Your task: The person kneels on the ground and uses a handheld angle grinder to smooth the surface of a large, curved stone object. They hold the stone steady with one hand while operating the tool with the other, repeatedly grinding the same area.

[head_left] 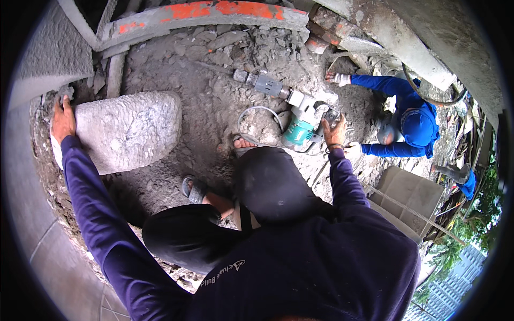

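Observation:
My left hand (63,119) lies with fingers stretched out against the left end of a large, rough grey concrete lump (128,128). At the middle right, a teal and grey electric demolition hammer (303,120) lies on the rubble, its front end toward the upper left. My right hand (334,131) is closed around its rear handle; the palm hides part of the grip. A pale cord (247,112) loops beside the tool, close to my sandalled foot (242,143).
A co-worker in a blue hood (418,128) crouches at the right, gloved hands on the rubble near the hammer. Concrete beams (214,18) cross the top. Tiled floor (59,257) borders the left. A grey slab (409,195) stands lower right; another person's blue sleeve (467,184) shows beyond.

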Demonstrator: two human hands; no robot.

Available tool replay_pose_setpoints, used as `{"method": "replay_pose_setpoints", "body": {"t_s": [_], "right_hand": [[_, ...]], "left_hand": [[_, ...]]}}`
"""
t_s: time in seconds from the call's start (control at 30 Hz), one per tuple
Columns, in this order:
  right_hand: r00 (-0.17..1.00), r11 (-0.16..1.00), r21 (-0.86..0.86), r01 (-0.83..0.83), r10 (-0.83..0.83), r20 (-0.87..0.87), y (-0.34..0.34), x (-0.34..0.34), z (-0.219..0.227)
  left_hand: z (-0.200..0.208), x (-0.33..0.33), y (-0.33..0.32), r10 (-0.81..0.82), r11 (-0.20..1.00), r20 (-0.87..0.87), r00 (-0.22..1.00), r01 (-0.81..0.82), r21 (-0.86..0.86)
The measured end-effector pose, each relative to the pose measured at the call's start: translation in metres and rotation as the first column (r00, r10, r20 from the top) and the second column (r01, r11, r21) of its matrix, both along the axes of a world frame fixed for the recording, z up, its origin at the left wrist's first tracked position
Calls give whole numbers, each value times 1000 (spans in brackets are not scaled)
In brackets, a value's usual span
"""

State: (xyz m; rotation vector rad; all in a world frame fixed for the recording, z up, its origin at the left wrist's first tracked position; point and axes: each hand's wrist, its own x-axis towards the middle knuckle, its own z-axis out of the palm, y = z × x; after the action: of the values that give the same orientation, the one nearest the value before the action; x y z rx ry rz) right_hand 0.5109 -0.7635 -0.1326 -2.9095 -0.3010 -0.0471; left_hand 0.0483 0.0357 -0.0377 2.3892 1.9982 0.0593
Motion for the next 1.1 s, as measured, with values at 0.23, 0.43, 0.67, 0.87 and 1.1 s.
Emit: {"method": "replay_pose_setpoints", "body": {"t_s": [0.23,0.43,0.67,0.87,1.1], "right_hand": [[545,552,-88,-829,762,-350,112,-65,33],[564,277,-536,-798,657,-501,148,-49,-70],[517,200,-529,-825,645,-562,151,-25,-98],[284,-61,-354,-933,479,-831,176,-24,-34],[223,-64,-313,-948,567,-793,158,-15,-55]], "left_hand": [[-5,0,-7,2,998,13,1000,-2,59],[28,28,-44,35,999,59,998,-37,25],[31,26,-51,35,999,31,999,-35,21],[34,27,-53,51,999,26,998,-51,5],[33,28,-50,40,999,-5,999,-40,10]]}}
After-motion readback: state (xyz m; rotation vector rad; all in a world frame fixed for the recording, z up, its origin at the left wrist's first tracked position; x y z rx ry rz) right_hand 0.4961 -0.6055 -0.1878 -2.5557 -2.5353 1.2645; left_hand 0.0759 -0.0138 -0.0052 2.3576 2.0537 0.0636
